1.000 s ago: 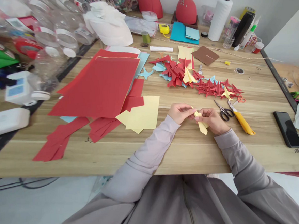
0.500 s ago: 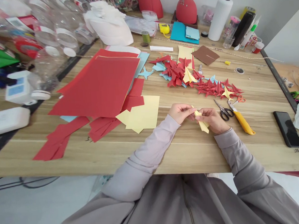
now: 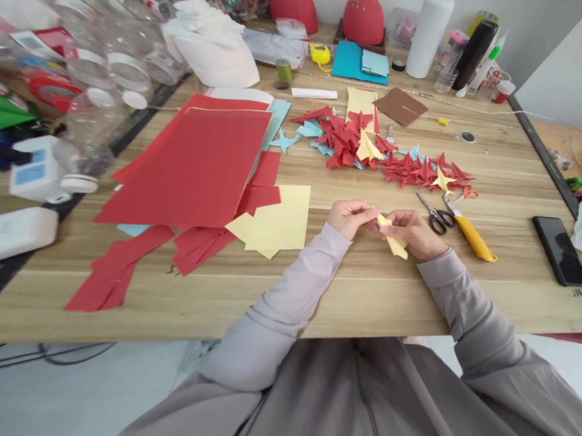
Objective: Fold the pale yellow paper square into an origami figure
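A wooden table (image 3: 376, 298) strewn with red paper sheets (image 3: 182, 169) and rows of folded paper stars (image 3: 417, 172). A person's left hand (image 3: 351, 217) and right hand (image 3: 414, 234) sit close together, both pinching a folded yellow paper (image 3: 395, 242) held just above the tabletop, near scissors (image 3: 436, 218) and a yellow craft knife (image 3: 474, 237) lying to the right.

The left hand (image 3: 351, 218) and right hand (image 3: 414, 234) are hiding part of the folded yellow paper (image 3: 395, 245), while the upper left edge is cutting off the clear plastic bottles (image 3: 93, 66) and the top edge is cropping a red dome-shaped object (image 3: 292, 2).
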{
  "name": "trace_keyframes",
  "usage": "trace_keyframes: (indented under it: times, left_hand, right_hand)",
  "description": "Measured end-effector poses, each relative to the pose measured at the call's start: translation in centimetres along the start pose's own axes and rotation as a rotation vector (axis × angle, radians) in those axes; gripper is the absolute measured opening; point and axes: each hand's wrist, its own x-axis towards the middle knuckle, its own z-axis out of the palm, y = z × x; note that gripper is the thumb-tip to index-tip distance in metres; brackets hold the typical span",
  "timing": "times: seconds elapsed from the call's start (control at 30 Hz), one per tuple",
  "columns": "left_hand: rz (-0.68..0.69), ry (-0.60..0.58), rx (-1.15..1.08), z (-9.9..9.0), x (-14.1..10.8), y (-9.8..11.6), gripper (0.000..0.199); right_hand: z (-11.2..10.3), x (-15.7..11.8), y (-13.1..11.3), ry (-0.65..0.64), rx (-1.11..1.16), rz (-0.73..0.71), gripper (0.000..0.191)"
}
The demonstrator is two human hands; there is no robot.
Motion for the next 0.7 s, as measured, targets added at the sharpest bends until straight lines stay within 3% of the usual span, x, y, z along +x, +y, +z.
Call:
trace_keyframes:
  times: [0.27,0.43,0.7]
  left_hand:
    - [-0.010,-0.044,-0.050,-0.02,0.08,-0.33,0.039]
    - [-0.018,0.004,-0.105,-0.01,0.21,-0.48,0.046]
    - [0.038,0.004,0.017,-0.05,0.21,-0.19,0.036]
  right_hand:
    - [0.10,0.01,-0.05,0.008,0.035,-0.017,0.024]
    - [0.26,-0.03,-0.08,0.041,0.042,-0.027,0.025]
    - [0.05,0.06,0.09,0.030,0.035,-0.032,0.024]
